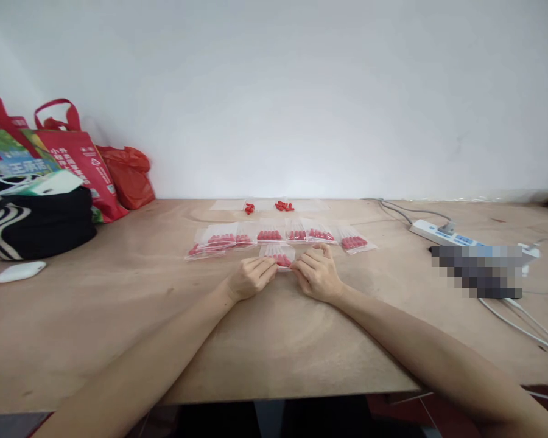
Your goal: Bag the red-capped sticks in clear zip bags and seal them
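Plywood surface: wall at twelve o'clock
Left hand, right hand: grips clamped on zip bag; best held taut, level

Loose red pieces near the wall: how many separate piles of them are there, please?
2. The smaller pile lies at the back of the table, near the wall; the larger pile lies to its right.

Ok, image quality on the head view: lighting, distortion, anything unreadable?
Head view: light looks soft and diffuse, shadows faint; wide-angle stretch on the forearms toward the lower corners; clear film of the small bag between the hands washes out, edges hard to trace; pixelated patch at right hides most of a dark object.
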Motion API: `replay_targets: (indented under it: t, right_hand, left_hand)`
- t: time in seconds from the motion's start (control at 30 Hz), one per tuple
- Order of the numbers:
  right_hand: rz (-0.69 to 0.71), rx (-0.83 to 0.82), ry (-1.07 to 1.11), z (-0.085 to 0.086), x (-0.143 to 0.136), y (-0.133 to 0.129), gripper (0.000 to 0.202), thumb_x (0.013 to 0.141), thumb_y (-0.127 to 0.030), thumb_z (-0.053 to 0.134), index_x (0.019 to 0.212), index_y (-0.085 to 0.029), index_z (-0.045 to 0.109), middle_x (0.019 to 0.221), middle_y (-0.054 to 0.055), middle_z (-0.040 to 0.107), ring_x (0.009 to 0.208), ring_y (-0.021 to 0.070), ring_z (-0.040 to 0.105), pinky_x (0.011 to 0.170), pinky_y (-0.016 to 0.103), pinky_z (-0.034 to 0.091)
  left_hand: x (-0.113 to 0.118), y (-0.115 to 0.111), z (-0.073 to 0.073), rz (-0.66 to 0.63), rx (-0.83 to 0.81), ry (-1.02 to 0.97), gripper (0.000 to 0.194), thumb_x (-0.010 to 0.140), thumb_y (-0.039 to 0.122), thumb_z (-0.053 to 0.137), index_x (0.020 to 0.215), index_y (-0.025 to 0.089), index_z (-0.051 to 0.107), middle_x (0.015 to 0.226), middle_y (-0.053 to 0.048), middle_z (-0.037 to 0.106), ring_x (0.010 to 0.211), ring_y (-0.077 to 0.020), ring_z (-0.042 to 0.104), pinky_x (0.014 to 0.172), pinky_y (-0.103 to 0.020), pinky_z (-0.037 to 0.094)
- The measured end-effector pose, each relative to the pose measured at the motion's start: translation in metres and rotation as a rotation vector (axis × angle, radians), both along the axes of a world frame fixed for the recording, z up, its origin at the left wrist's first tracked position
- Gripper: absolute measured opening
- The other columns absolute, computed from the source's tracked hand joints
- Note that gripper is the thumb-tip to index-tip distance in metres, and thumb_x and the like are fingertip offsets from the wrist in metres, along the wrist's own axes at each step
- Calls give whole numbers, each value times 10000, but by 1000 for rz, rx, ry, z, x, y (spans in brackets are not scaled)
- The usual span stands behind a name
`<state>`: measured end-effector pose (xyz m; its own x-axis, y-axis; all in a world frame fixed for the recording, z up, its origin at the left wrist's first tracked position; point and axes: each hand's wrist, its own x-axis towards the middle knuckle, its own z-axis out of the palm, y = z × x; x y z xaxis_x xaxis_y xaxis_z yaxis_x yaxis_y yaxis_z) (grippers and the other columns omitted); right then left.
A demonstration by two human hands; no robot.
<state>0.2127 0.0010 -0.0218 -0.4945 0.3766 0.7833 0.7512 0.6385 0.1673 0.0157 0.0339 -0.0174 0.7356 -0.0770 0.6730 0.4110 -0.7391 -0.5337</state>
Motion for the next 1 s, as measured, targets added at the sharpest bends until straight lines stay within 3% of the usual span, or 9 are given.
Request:
replay_targets:
  t: [0.33, 0.8, 1.0]
  right_hand:
    - [-18, -24, 15, 0, 7, 2, 147, 781, -141, 426, 697, -177, 542, 611, -19, 568, 634, 99, 466, 829, 332, 226]
    - [-14, -41, 27, 0, 23, 5, 121, 765, -131, 440, 706, -178, 534, 651, -15, 581, 687, 111, 483, 814, 340, 242]
    - [3, -165, -56, 1, 23, 5, 123, 792, -246, 450, 812, -187, 555, 790, 22, 603, 788, 147, 486, 769, 324, 283]
  left_hand:
    - [-13, 1, 7, 17, 21, 35, 90, 819, 103, 471, 861, 104, 550, 808, -67, 660, 700, -142, 632, 639, -250, 529]
    - [-20, 6, 6, 87, -74, 14, 138, 851, 110, 413, 807, 114, 543, 735, -45, 621, 653, -125, 591, 632, -249, 497]
    - [-20, 0, 8, 104, -143, -11, 196, 860, 104, 383, 750, 126, 543, 656, -31, 600, 604, -124, 575, 579, -236, 479]
